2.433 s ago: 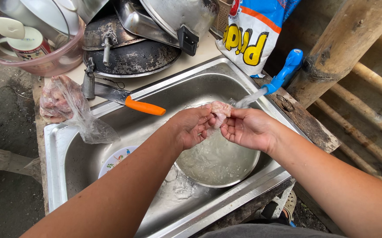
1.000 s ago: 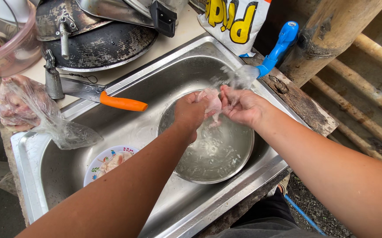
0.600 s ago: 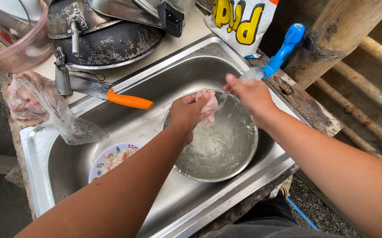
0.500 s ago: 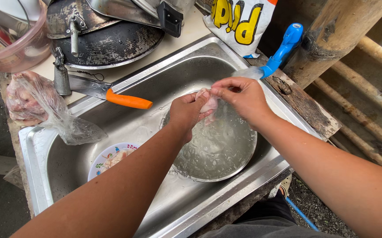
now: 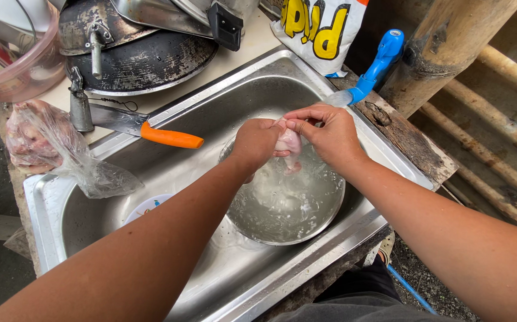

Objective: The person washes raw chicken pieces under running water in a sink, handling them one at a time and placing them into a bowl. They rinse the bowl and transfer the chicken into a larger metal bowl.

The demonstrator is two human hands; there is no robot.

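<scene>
My left hand point(image 5: 256, 142) and my right hand point(image 5: 325, 135) are both closed on one pale pink piece of raw chicken point(image 5: 288, 143). They hold it just above a round steel bowl point(image 5: 330, 220) of cloudy water. The bowl sits inside a stainless steel sink point(image 5: 211, 113). My right fingertips pinch the top of the meat, close to a blue-handled tap point(image 5: 372, 70) at the sink's far right rim.
An orange-handled knife point(image 5: 151, 130) lies across the sink's back rim. A clear plastic bag with raw meat point(image 5: 44, 146) hangs over the left corner. Blackened pans point(image 5: 139, 48), a pink tub point(image 5: 17, 68), a printed bag point(image 5: 318, 24) and a wooden post point(image 5: 449, 48) stand behind. A small patterned plate point(image 5: 145, 209) lies in the sink.
My right hand has come back onto the meat and now pinches it beside my left hand. Both hands stay above the bowl; the view has shifted slightly.
</scene>
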